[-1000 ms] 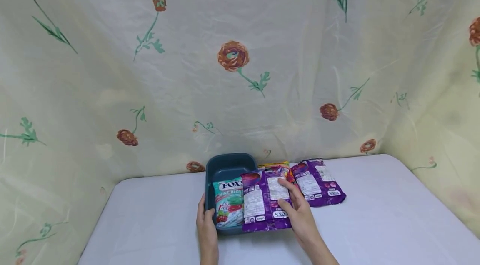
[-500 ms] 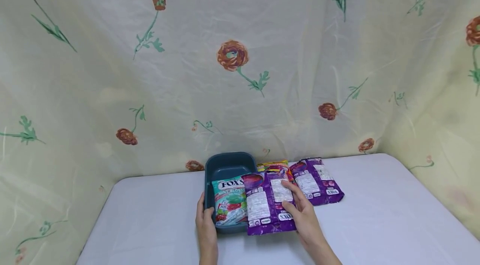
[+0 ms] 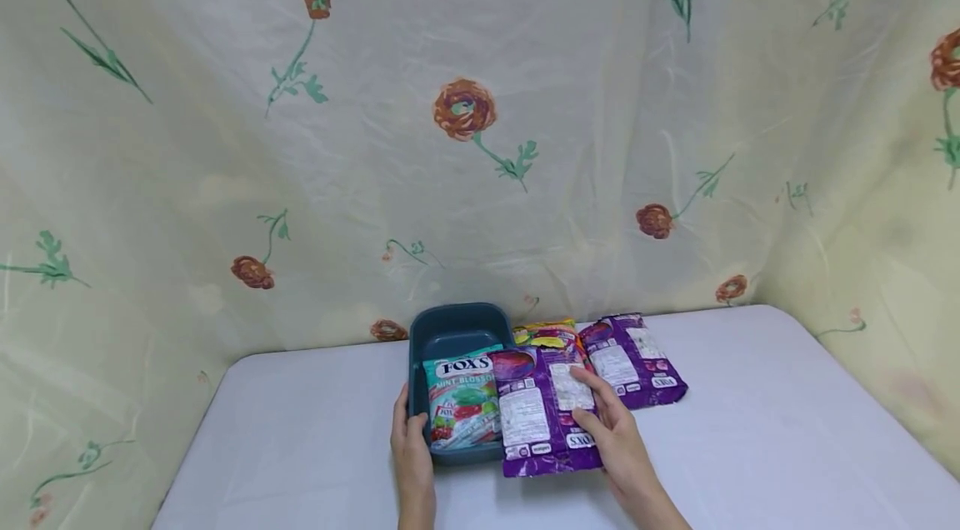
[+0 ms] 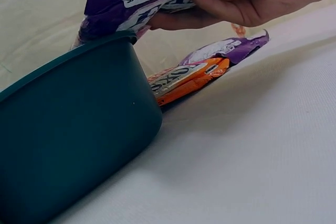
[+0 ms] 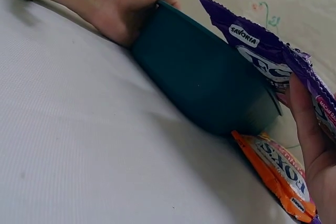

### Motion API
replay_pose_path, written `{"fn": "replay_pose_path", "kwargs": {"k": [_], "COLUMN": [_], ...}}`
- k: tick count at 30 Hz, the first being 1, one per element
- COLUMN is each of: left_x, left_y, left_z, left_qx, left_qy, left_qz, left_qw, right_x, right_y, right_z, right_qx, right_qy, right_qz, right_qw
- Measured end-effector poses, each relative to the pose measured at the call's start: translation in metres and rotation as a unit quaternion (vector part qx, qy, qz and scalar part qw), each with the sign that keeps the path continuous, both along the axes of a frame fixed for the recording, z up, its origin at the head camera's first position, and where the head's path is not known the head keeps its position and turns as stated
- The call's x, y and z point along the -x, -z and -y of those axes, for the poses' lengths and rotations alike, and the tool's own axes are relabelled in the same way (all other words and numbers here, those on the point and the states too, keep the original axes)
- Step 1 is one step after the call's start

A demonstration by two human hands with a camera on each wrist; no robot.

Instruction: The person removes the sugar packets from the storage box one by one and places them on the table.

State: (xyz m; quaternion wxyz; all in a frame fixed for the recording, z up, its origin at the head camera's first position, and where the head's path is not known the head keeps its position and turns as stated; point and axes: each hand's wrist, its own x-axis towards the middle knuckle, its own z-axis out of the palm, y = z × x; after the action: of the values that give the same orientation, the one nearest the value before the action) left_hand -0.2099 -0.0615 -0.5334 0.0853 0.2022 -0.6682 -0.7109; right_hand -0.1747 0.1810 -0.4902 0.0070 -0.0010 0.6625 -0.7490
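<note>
White tabletop [image 3: 315, 422] bears 1 bin [image 3: 456, 322], green packet [image 3: 463, 405] inside.

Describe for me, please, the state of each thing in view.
Teal bin: upright, lidless, gripped by the left hand.
Fox's Mint Blossom bag: inside the bin, front showing.
Held purple Fox's bag: raised in the right hand, back upward.
Other purple Fox's bag: lying on the white table, back up.
Orange Fox's bag: on the table beside the bin, partly hidden.

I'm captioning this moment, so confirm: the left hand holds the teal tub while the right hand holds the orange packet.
Wrong colour: the head view shows the right hand holding a purple packet. The left hand does hold the teal tub.
</note>
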Motion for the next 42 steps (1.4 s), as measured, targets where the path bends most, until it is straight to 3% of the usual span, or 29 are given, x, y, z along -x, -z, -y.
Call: {"fn": "replay_pose_path", "kwargs": {"k": [7, 15, 36, 42], "left_x": [-0.009, -0.010, -0.009, -0.010], "left_y": [-0.020, -0.022, -0.021, -0.023], "left_z": [-0.001, 0.000, 0.002, 0.001], "left_qx": [-0.004, -0.008, -0.007, -0.010], "left_qy": [0.007, 0.011, 0.013, 0.015], "left_qz": [0.000, 0.004, 0.001, 0.010], "left_qw": [1.0000, 0.9999, 0.9999, 0.9998], "right_x": [-0.002, -0.006, -0.014, -0.015], "right_y": [-0.002, -0.001, 0.005, 0.009], "right_z": [-0.003, -0.009, -0.023, -0.027], "right_qx": [-0.014, -0.011, -0.038, -0.021], "right_qy": [0.001, 0.006, 0.007, 0.011], "right_qz": [0.009, 0.029, 0.015, 0.026], "right_qw": [1.000, 1.000, 0.999, 0.999]}}
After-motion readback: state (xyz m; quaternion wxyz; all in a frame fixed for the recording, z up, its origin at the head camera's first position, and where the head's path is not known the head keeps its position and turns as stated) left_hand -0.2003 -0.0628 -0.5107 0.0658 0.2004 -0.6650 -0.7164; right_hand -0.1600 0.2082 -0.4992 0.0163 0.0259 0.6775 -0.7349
